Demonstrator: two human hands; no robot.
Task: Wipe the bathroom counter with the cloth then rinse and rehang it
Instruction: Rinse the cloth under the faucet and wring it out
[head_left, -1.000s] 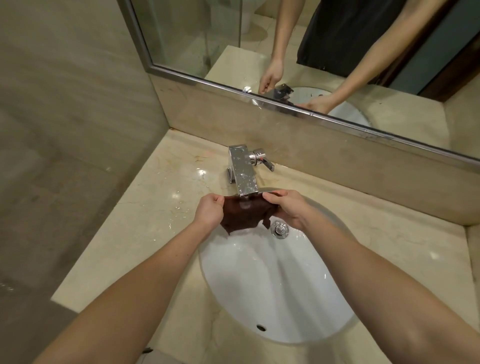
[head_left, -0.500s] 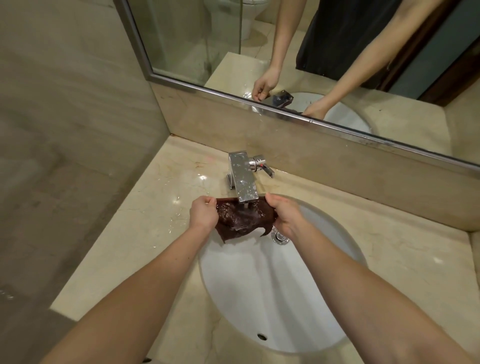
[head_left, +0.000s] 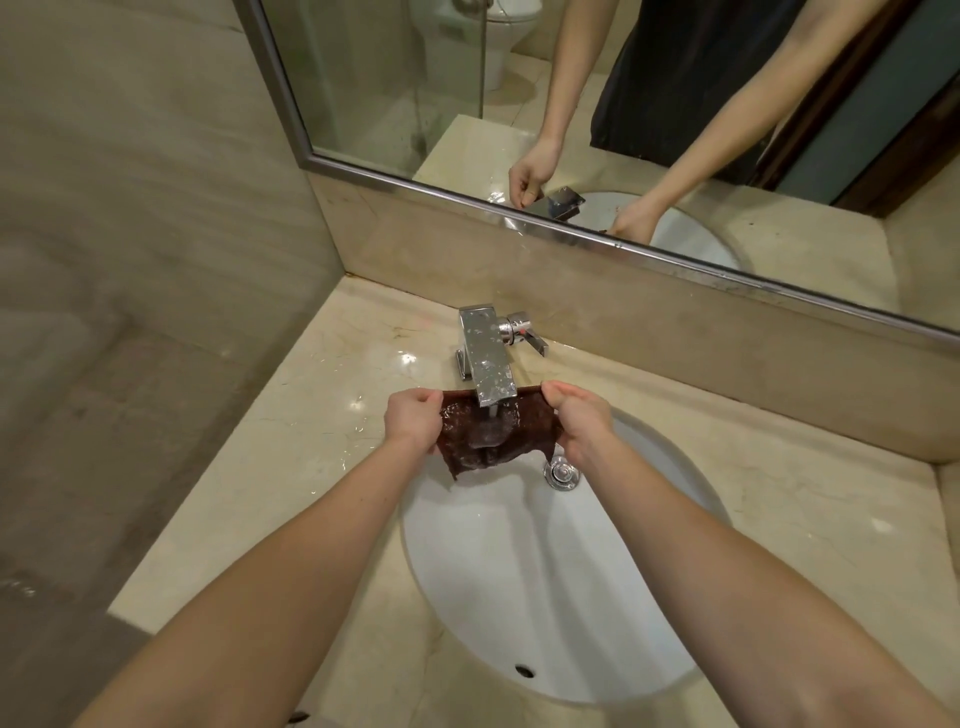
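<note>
A dark brown wet cloth is stretched flat under the spout of the square chrome faucet, and a stream of water falls onto its middle. My left hand grips the cloth's left edge. The right edge is gripped by my right hand. Both hands hover over the back of the white oval sink, which is set in a beige marble counter. The cloth's lower corners hang down into the basin.
The faucet lever sticks out to the right. A chrome drain plug sits below my right hand. A framed mirror runs along the back wall and a tiled wall closes the left side. Water drops lie on the counter.
The cloth went from bunched to spread wide between my hands, and water now runs onto it. My hands moved slightly apart under the spout.
</note>
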